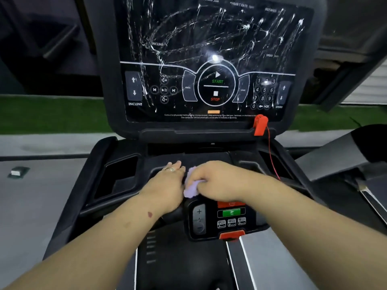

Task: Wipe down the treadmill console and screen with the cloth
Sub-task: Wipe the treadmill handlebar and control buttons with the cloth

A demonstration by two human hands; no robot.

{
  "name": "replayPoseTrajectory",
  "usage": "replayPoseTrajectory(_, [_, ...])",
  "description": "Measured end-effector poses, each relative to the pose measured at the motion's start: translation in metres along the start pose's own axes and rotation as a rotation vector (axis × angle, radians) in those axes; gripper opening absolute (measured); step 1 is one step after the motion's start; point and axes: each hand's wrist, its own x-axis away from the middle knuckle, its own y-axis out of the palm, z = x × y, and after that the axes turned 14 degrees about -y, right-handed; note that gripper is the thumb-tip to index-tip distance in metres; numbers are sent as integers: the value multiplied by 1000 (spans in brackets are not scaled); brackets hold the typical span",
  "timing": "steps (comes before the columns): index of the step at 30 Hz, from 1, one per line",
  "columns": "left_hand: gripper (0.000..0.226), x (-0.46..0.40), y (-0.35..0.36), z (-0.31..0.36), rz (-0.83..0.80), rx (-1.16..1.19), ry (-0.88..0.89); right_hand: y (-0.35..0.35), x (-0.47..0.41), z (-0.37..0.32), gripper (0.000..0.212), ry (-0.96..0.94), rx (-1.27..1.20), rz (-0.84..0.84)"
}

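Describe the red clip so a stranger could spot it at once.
Start at the big black streaked touchscreen. At its lower right corner hangs a bright red plastic safety clip, trailing a thin red cord. Nothing else red sits on the screen's edge.

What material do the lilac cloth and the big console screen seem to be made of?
Lilac cloth: probably soft microfibre or fleece; its surface looks fuzzy and matte, and it bunches under the right hand.
Console screen: glossy glass or hard plastic, I cannot tell which; it reflects a bright light spot, and white streaks run over it.
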Motion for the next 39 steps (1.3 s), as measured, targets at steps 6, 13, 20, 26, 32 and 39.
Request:
replayPoseTrajectory(6, [59,-1,2,1,37,-44,-5,-34,48,36,43,281,41,90])
replayPoseTrajectory(13, [61,4,-5,5,31,-108,-2,-9,22,11,24,123,41,59])
replayPoseTrajectory(20, [61,5,-6,7,26,-137,9,1,10,19,27,151,57,137])
replayPoseTrajectory(26, [61,5,-3,5,41,-131,8,-24,42,42,48,252,-8,144])
replayPoseTrajectory(32, [62,1,-3,7,41,-195,11,15,1,19,18,91,62,179])
replayPoseTrajectory(39, [58,1,0,6,64,-171,3,-20,71,44,15,256,-35,322])
